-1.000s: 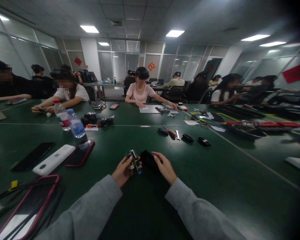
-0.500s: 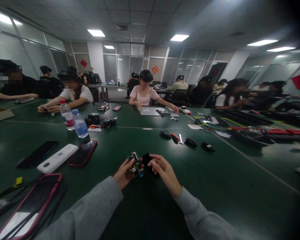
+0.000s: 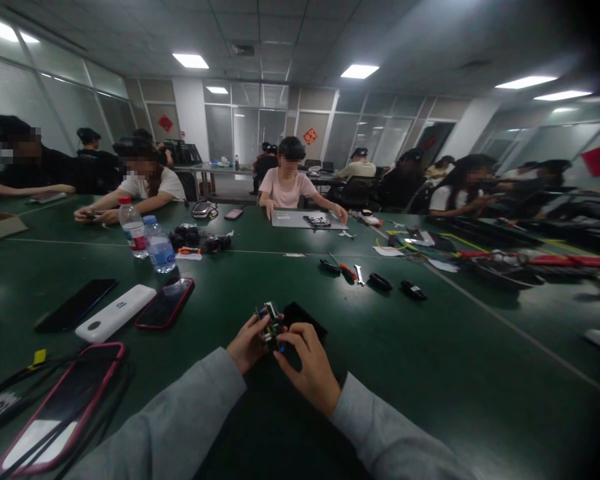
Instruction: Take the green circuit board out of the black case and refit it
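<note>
My left hand (image 3: 247, 345) is closed round a small green circuit board (image 3: 270, 324) with coloured parts, held just above the dark green table (image 3: 430, 360). My right hand (image 3: 307, 363) has its fingers pinched at the lower right side of the same board. A flat black part (image 3: 304, 315) lies on the table right behind my right hand. Both of my arms are in grey sleeves.
Left of my hands lie a red-cased phone (image 3: 165, 303), a white power bank (image 3: 115, 313), a black phone (image 3: 77, 304) and a pink-cased phone (image 3: 55, 407). Two water bottles (image 3: 153, 244) stand behind. A red-handled screwdriver (image 3: 345, 269), wrench and black pieces lie ahead. Several people sit around the table.
My right hand has left the flat black part on the table and come to the board, pinching its lower right side. My left hand has kept hold of the board.
</note>
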A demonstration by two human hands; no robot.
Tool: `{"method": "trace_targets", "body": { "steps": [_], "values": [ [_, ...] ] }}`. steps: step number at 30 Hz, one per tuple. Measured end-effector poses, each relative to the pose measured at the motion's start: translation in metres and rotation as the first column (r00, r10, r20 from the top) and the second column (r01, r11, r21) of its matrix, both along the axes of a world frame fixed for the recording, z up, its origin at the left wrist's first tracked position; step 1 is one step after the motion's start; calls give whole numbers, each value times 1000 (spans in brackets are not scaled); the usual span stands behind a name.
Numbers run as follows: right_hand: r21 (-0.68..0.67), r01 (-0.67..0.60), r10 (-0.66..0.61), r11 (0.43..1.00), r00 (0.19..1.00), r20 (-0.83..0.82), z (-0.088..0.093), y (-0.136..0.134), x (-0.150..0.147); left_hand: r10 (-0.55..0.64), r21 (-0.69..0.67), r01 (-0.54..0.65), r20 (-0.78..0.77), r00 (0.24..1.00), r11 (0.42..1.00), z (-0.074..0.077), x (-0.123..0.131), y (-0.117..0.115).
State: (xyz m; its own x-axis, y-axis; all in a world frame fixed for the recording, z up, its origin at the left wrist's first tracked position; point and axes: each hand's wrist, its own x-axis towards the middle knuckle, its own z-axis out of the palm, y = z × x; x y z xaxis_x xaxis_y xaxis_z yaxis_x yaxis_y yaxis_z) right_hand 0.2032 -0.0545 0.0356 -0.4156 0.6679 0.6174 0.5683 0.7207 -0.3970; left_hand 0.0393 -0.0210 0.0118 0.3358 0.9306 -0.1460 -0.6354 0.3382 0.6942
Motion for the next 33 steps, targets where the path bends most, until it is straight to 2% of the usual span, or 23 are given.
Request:
{"method": "trace_targets", "body": {
  "steps": [4,9,13,21,24,28,31,33],
  "values": [
    [-26,53,-53,998,999,15,-8,-2,-4,4,12,-4,-11,1000,1000,-1,1,-1],
    [-87,100,-99,991,995,20,-15,-4,-10,13,-3,-13,5,1000,1000,5,1,-5],
    [-99,112,-112,989,994,2,-15,-5,-15,20,-7,-20,5,1000,1000,8,4,-8],
    [-96,142,-152,985,983,-102,-15,-4,-22,37,-5,-37,25,999,999,4,8,-10],
    [-143,108,-135,984,971,-197,-10,-4,-19,32,-7,-32,11,999,999,4,6,-10],
    [-278,48,-152,959,919,-364,-3,0,-13,25,20,-24,-3,1000,999,5,4,-8],
    [-410,-29,-190,911,855,-483,1,3,-8,9,28,-10,21,1000,1000,7,3,-7],
    [-511,-153,-208,846,787,-580,3,5,-7,10,33,-11,31,999,999,6,2,-7]
  ]
}}
